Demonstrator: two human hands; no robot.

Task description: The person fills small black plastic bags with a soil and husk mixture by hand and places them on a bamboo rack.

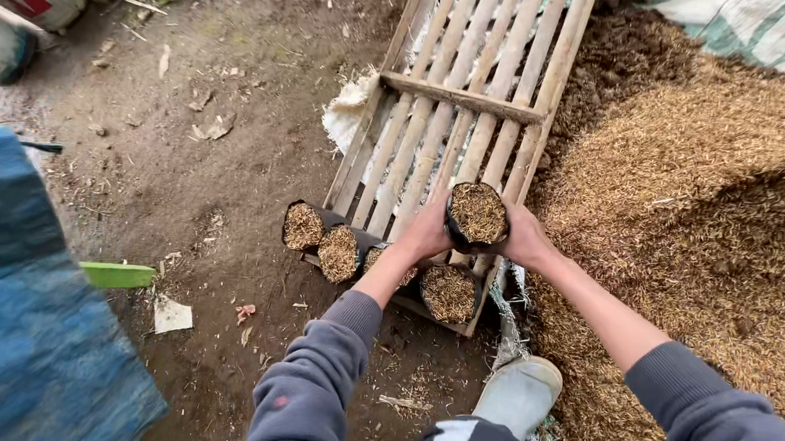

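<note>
Both my hands clasp a small black planting bag [477, 215] packed with brown husk mix, held just above the near end of a slatted wooden rack [473, 98]. My left hand [426, 232] grips its left side, my right hand [526, 238] its right side. On the rack's near edge stands a row of filled black bags: one at the far left [303, 226], another beside it [339, 253], a third partly hidden under my left wrist, and one below the held bag [448, 293].
A large heap of brown husk mix [701, 230] lies to the right of the rack. Bare dirt ground [196, 172] spreads to the left. A blue tarp [23, 316] covers the near left, with a green strip [117, 274] beside it. My white boot [520, 394] is below.
</note>
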